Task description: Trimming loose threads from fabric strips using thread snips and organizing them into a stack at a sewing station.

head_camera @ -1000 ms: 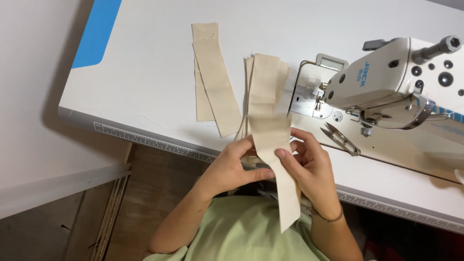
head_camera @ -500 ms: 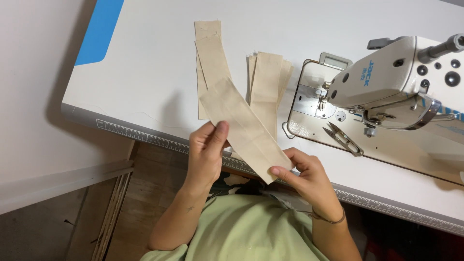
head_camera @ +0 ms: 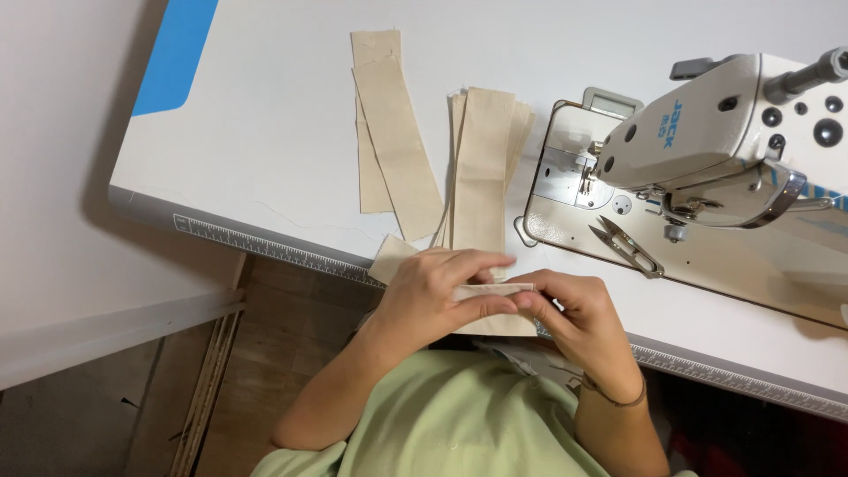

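Both hands pinch one folded beige fabric strip [head_camera: 495, 291] at the worktop [head_camera: 265, 159] edge: left hand [head_camera: 433, 296], right hand [head_camera: 570, 309]. Risk: the fold may slip askew if either pinch loosens; thread snips [head_camera: 625, 246] lie near.

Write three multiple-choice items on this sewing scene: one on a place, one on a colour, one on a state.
1. Where do the thread snips lie?
A. on the machine bed below the sewing machine head
B. on the floor
C. on the fabric stack

2. What colour is the panel at the table's far left corner?
A. red
B. blue
C. black

3. How is the beige strip held?
A. lying flat, untouched
B. by one hand only
C. pinched between left hand and right hand

Answers: 1 A, the snips rest beside the needle plate; 2 B, it is plainly blue; 3 C, both hands' fingers grip it.
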